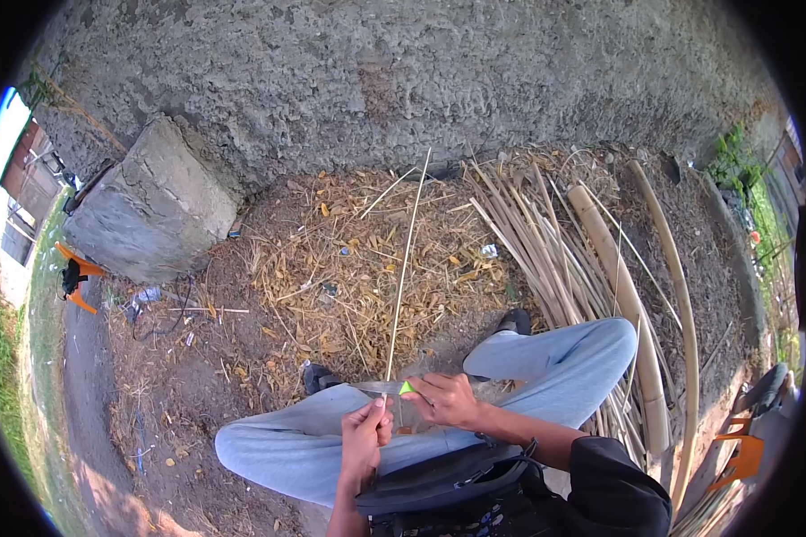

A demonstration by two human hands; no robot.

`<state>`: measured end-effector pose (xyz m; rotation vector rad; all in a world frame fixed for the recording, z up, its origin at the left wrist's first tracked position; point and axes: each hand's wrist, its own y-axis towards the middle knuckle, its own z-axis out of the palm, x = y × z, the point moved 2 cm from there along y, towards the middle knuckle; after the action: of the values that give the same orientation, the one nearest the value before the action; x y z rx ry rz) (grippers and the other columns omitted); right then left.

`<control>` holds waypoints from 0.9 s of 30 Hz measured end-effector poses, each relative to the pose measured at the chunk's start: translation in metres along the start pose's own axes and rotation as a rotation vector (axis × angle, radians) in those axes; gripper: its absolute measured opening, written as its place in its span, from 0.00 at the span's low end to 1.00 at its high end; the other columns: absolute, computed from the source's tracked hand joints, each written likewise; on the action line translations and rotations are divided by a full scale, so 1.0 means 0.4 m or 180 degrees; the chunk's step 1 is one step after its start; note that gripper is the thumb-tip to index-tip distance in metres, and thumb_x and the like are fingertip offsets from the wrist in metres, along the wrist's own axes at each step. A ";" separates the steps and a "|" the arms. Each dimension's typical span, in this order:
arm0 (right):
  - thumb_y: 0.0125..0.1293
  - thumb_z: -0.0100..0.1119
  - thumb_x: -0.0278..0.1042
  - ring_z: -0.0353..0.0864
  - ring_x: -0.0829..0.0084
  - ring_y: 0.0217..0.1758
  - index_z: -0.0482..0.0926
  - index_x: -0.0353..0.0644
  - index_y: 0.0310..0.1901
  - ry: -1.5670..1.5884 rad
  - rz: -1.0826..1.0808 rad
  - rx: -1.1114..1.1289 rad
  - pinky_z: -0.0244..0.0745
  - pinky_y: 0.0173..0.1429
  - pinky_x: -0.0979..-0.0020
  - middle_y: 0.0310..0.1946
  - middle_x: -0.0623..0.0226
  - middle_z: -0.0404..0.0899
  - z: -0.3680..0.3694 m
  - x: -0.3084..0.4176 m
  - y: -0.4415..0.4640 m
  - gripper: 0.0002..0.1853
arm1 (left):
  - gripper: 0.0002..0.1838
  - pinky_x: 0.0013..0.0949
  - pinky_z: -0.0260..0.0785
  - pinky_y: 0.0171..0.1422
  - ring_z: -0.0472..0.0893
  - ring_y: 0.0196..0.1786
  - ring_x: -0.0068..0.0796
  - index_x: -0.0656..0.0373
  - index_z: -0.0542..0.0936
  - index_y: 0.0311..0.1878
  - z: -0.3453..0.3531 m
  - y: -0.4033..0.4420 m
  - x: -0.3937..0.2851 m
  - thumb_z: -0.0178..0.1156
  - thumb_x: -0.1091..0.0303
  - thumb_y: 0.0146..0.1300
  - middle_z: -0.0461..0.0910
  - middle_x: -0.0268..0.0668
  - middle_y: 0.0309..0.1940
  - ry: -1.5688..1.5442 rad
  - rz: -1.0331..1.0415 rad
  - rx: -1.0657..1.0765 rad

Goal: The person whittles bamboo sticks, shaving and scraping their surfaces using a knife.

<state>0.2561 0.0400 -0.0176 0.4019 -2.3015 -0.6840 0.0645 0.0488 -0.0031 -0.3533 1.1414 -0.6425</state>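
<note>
A long, thin bamboo strip [408, 251] runs from my lap outward over the littered ground. My left hand [362, 437] is closed around its near end, the thumb on top. In my right hand [446, 400] is a knife [378, 387] with a bright green handle, the fingers wrapped round it. The blade points left and lies across the strip just beyond my left thumb. Whether the edge is cutting into the strip I cannot tell. Both hands are close together above my lap, between my bent knees.
Split bamboo strips [546, 259] lie in a bundle to the right, beside a thick bamboo pole [620, 286] and a curved pole [670, 242]. A concrete block [157, 206] stands at left against the rough wall [331, 80]. Dry leaves and shavings [331, 268] cover the ground ahead.
</note>
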 end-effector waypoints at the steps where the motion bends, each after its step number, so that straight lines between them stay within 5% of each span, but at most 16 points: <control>1: 0.62 0.71 0.39 0.79 0.68 0.20 0.84 0.44 0.46 -0.0002 -0.0002 -0.0010 0.71 0.19 0.66 0.23 0.71 0.77 0.000 -0.001 -0.001 0.14 | 0.14 0.23 0.45 0.21 0.59 0.18 0.11 0.68 0.80 0.49 0.001 0.001 0.000 0.57 0.64 0.76 0.69 0.27 0.23 0.0024 -0.0009 -0.0008; 27: 0.61 0.71 0.39 0.78 0.68 0.19 0.83 0.43 0.43 -0.0351 0.0258 -0.0218 0.68 0.18 0.66 0.21 0.71 0.73 -0.009 -0.035 0.008 0.13 | 0.14 0.23 0.44 0.21 0.58 0.18 0.12 0.70 0.79 0.48 0.005 -0.023 0.009 0.54 0.66 0.78 0.67 0.26 0.22 0.0171 -0.0147 0.0138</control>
<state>0.2682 0.0476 -0.0212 0.2431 -2.3761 -0.7591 0.0646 0.0391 0.0002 -0.3278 1.1715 -0.7201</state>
